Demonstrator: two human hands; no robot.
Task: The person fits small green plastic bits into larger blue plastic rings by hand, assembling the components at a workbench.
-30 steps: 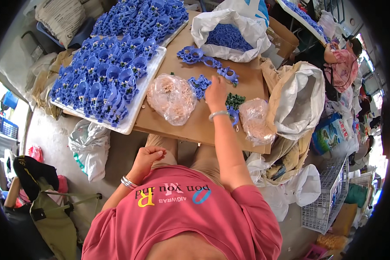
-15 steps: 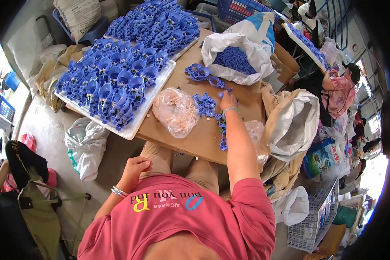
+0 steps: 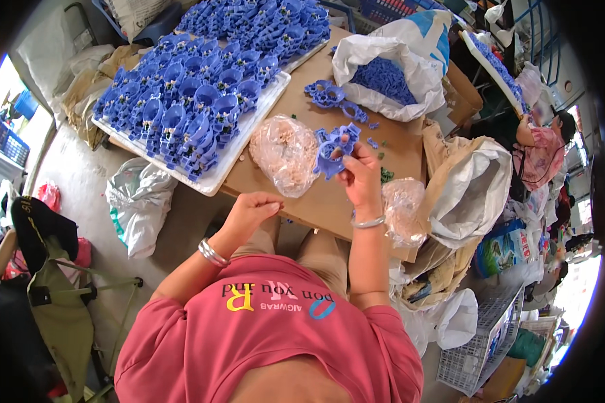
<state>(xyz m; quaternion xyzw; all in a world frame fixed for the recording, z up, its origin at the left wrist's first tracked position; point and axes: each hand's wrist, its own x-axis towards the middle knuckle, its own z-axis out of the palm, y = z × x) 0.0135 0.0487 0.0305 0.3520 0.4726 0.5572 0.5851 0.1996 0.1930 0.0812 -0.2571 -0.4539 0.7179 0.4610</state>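
My right hand [image 3: 361, 178] is raised over the table's near part, its fingers closed on a blue plastic part [image 3: 329, 156] with a ring-shaped opening and jagged edges. My left hand [image 3: 254, 211] is held by the table's front edge, thumb and fingers pressed together; whatever they pinch, if anything, is too small to make out. Between and beyond the hands lies a clear plastic bag [image 3: 284, 154] of small pale pieces. More blue parts [image 3: 326, 95] lie farther back on the brown table [image 3: 306, 208], beside an open white sack [image 3: 410, 111] full of small blue pieces.
At the left, a white tray [image 3: 212, 183] carries rows of blue cup-shaped parts, with a second heaped tray behind. On the right are another bag of pale pieces [image 3: 403, 205], small green bits [image 3: 386, 176] and an open sack [image 3: 474, 188]. A person [image 3: 541, 154] sits far right.
My right hand has come back from the table's right side toward me, now lifting the blue part. My left hand has risen from my lap to the table edge. The view has shifted slightly.
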